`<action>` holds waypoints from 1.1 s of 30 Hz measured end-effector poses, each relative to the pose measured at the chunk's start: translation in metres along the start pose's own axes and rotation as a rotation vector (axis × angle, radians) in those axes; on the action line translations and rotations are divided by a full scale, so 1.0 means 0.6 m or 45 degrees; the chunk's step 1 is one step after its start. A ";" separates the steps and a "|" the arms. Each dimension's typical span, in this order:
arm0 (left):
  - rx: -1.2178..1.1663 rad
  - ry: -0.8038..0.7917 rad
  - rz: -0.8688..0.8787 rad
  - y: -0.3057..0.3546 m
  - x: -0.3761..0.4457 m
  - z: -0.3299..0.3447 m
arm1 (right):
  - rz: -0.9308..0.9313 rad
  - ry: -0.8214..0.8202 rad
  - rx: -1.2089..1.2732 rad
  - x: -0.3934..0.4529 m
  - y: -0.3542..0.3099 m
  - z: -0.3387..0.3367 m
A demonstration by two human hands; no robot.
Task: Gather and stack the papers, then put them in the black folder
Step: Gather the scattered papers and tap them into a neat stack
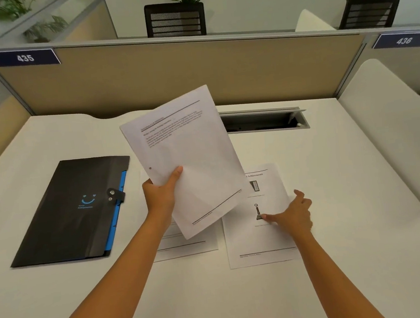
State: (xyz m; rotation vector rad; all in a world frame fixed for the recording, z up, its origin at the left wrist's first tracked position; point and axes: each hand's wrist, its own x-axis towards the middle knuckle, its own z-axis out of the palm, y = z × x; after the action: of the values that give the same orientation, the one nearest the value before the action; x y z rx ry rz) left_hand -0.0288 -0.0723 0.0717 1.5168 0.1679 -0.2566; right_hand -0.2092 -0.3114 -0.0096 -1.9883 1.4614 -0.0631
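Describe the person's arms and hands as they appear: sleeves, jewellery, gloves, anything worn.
Both forearms are bare as far as the frame shows them, with no sleeve edge in sight. The left hand and right hand wear no gloves. No watch, bracelet or ring is visible on either wrist or on the fingers that show. Nails look short and unpainted, though small at this size.
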 end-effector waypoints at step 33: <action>-0.621 0.161 -0.109 0.033 0.017 -0.169 | -0.416 -0.299 0.359 -0.117 -0.158 0.167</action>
State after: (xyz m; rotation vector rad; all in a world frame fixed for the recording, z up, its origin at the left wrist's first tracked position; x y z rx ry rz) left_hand -0.0088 0.0288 0.0830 1.0418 0.3692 -0.1715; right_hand -0.1161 -0.1883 -0.0143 -1.9077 0.9177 -0.1618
